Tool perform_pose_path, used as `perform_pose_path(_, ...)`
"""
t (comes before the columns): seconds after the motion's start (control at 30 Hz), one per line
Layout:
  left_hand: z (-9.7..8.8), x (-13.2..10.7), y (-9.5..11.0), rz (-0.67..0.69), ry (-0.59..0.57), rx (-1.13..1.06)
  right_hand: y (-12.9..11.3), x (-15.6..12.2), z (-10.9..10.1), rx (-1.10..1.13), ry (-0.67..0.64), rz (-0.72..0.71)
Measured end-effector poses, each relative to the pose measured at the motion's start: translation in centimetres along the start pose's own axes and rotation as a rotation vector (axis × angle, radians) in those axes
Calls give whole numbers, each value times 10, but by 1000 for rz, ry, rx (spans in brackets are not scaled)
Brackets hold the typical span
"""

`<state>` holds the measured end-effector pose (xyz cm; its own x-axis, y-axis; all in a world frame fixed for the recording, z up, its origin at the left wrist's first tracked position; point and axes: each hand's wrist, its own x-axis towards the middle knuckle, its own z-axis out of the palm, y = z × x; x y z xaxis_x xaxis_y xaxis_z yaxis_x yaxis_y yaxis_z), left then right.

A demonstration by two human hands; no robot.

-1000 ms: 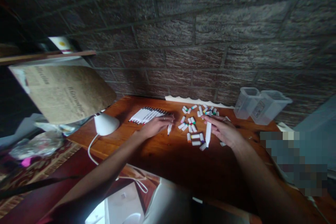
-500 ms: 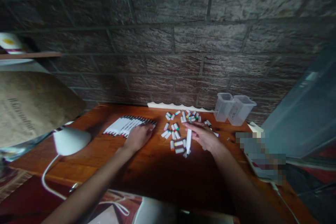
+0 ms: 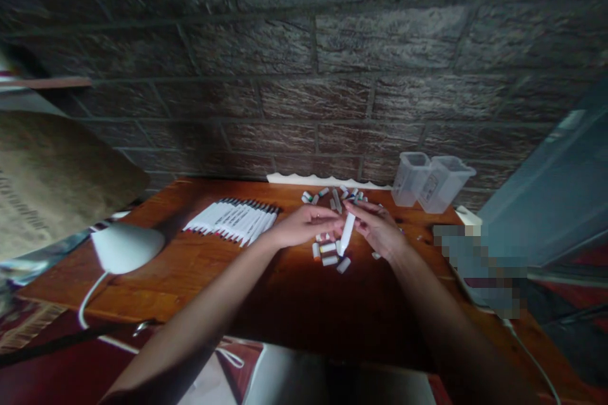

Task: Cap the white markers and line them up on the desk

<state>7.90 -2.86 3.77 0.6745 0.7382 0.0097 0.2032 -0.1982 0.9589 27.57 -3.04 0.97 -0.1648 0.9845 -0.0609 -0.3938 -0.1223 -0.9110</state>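
My right hand (image 3: 379,228) pinches a white marker (image 3: 348,234) near its upper end, and the marker slants down over the wooden desk. My left hand (image 3: 308,226) has its fingers stretched toward the marker, with a gap between thumb and forefinger. Its fingertips come close to the marker; I cannot tell whether they touch it. White marker caps (image 3: 327,248) with coloured ends lie loose below and behind both hands, some hidden by the fingers. Left of my left hand, a row of white markers (image 3: 232,219) lies side by side on the desk.
Two clear plastic containers (image 3: 441,185) stand at the back right by the brick wall. A white lamp (image 3: 127,247) with a cable sits at the left, near a brown paper bag (image 3: 52,190). A blurred-out device (image 3: 479,269) lies on the right.
My left hand has moved right, from the end of the marker row to beside the marker in my right hand. The right hand still holds its marker. The camera view has shifted slightly.
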Motion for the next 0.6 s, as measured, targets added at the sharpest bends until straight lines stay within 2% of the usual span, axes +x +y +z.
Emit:
perform_pose_path(0.13,7,9,-20,-37,25,-174,2,-1,1,-31,-8,0)
perform_pose_path(0.23,6,2,-29,-19,26,-165,7,-4,8,-70,-40,7)
perform_pose_path(0.3,-3,-8,-28,-4,80,-92,10,-5,12,-66,-19,18)
perform_pose_path(0.37,-16,-22,-23,-14,212,80,13,-6,13,-67,32,37)
perform_pose_path(0.43,-31,-40,-16,-101,357,385,14,-5,12,-100,90,58)
perform_pose_path(0.53,-44,-63,-10,-360,479,892,15,-6,11,-175,149,67)
perform_pose_path(0.6,-43,-72,-13,-504,504,1099,15,-8,12,-208,150,68)
